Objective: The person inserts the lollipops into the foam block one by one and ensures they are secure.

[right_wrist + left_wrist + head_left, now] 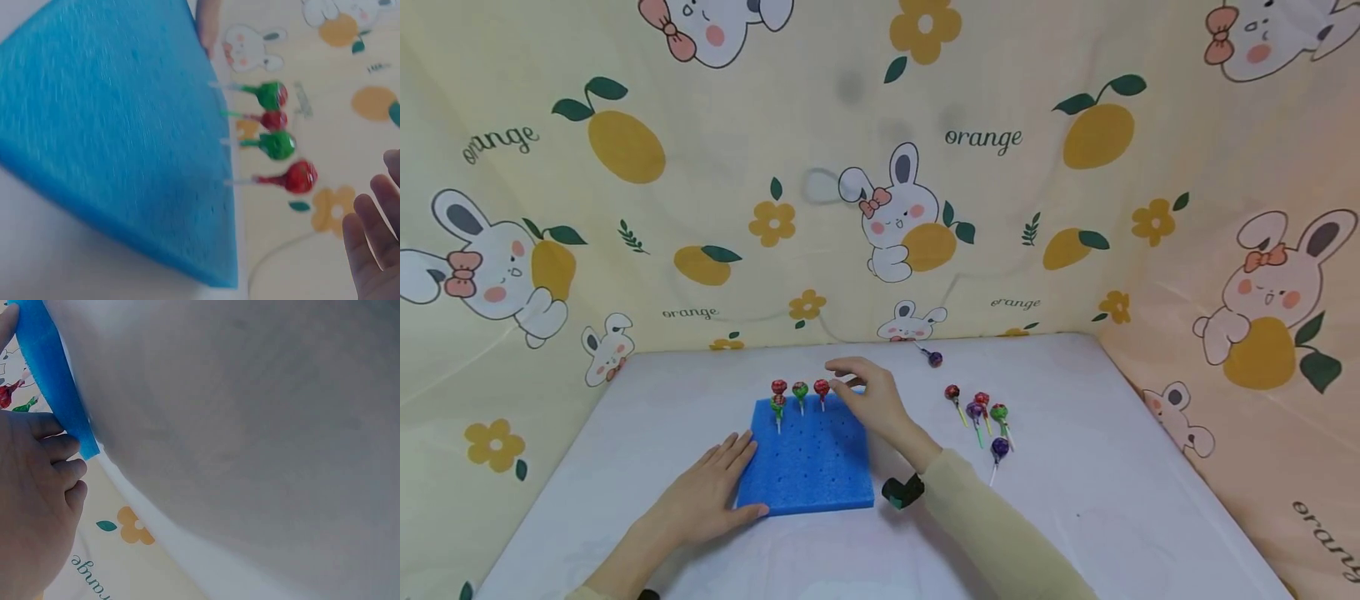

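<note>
i see the left hand [711,490] laid with relaxed fingers against the left edge of the blue foam board [823,467], where four standing lollipops [801,389] rise from its far part. the right hand [874,398] looks released to me, just beside the rightmost red one, and loose lollipops [998,412] lie right of the board on the white table [1112,475].

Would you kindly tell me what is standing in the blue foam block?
Four lollipops stand in the blue foam block, two mainly red and two mainly green; their lower ends, covered by the foam, cannot be seen.
</note>
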{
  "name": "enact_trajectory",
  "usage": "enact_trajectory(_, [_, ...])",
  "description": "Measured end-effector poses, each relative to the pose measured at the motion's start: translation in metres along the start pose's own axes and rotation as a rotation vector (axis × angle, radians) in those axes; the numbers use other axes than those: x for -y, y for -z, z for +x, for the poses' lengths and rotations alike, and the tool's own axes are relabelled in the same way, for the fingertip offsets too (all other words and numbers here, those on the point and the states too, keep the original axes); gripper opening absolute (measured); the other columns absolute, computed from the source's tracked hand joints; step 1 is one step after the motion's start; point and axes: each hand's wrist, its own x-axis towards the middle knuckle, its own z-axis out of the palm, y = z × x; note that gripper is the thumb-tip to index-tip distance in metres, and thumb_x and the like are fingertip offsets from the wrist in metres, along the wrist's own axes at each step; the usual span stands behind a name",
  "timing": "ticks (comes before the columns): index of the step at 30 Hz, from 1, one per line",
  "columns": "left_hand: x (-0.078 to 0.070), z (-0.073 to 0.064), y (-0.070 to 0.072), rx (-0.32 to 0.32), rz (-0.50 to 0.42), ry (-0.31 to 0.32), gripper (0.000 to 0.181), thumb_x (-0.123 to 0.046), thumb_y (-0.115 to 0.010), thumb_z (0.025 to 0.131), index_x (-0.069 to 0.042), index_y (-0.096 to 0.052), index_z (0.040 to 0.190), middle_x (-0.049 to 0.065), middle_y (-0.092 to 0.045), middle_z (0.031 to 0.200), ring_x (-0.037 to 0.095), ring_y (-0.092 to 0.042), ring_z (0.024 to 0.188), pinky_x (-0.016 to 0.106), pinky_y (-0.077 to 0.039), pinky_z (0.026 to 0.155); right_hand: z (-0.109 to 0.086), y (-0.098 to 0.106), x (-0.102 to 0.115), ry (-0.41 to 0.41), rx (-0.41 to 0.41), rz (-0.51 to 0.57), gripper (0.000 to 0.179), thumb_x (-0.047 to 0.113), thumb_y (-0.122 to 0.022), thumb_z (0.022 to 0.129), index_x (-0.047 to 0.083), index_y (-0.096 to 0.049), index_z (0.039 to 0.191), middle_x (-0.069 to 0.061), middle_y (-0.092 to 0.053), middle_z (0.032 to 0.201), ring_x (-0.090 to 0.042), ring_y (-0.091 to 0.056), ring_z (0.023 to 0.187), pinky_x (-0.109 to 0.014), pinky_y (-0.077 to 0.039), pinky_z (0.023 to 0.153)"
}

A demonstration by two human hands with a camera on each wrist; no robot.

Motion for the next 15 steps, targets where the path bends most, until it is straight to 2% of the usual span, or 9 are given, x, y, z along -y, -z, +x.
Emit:
enact_trajectory(8, [-0.001, -0.001, 0.001, 0.012, -0.009, 0.012, 0.111, -0.081, -0.056, 0.088, 0.002, -0.038, 0.158, 0.023, -0.031, 0.167, 0.045, -0.027, 0.154, 0.062, -0.028, 0.123, 0.0, 0.023, -0.019, 0.002, -0.111, -0.048, 0.027, 0.008, -0.071, 0.099, 0.007, -0.073, 0.126, -0.007, -0.071, 0.125, -0.025, -0.069, 0.111, -0.037, -0.062, 0.09])
enact_trajectory(15, [-0.004, -0.002, 0.005, 0.024, -0.015, 0.017, 0.111, -0.081, -0.057, 0.088, 0.002, -0.037, 0.159, 0.023, -0.031, 0.167, 0.045, -0.026, 0.154, 0.062, -0.028, 0.123, 0.001, 0.046, -0.039, -0.054, -0.19, -0.072, 0.027, 0.007, -0.072, 0.098, 0.004, -0.074, 0.124, -0.012, -0.07, 0.129, -0.028, -0.071, 0.109, -0.039, -0.062, 0.087])
